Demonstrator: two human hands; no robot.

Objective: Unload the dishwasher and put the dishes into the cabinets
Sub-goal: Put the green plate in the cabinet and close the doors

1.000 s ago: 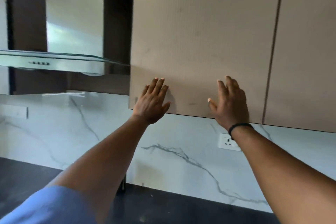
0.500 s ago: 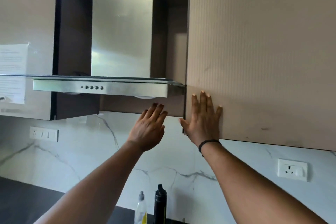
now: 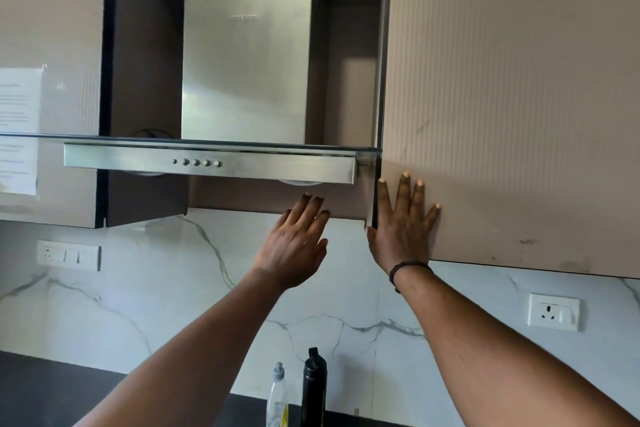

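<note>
Both hands are raised to a closed wall cabinet door (image 3: 512,107) at 2 o'clock. The right hand (image 3: 403,229) lies flat on its lower left corner, fingers spread; the left hand (image 3: 294,246) hovers beside it under the hood (image 3: 211,163), fingers straight, holding nothing. The stiff, ribbed, handleless door looks light and is probably best pulled from its bottom edge. No dishes or dishwasher are in view, and the door hides what the cabinet holds.
</note>
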